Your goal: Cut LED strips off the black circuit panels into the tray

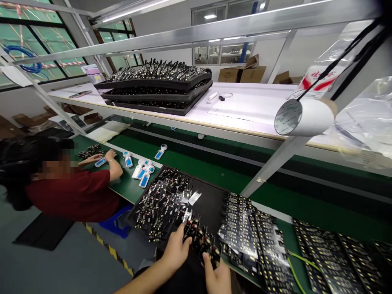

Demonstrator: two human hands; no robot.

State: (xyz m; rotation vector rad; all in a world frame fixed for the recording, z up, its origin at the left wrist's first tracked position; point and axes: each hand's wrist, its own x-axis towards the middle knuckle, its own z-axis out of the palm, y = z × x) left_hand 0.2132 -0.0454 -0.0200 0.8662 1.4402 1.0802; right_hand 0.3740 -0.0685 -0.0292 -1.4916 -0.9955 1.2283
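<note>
Spanning the gap between the two hands is a strip of small black circuit boards (203,239), in front of the body at the near edge of the worktop (122,190). The left hand (177,250) is closed on its left end, thumb on the near side and a finger reaching along the far side; the right hand (217,274) pinches the other end between thumb and curled fingers. Whether the boards are one joined piece or several gathered ones, I cannot tell.

With only the ends gripped, uneven pressure or a twist could bend or crack the middle, and a loosened thumb could let an end drop. Just beyond, a black tray (211,198) carries a heap of loose boards (163,200) and a flat silvery piece (195,197); the heap comes close to the left fingers, so a careless sweep might snag its thin prongs or tip some over the edge.

To the right lie board panels (241,228), overlapping closely enough that a knocking elbow could slide and scratch them. Thin yellow-green handles or cords (296,269) rest beside them and might catch a sleeve.

Farther left, a co-worker in a red top (70,198) sits near white-and-blue devices (145,179). Above, stacked trays (171,98) fill part of a shelf (257,102).
</note>
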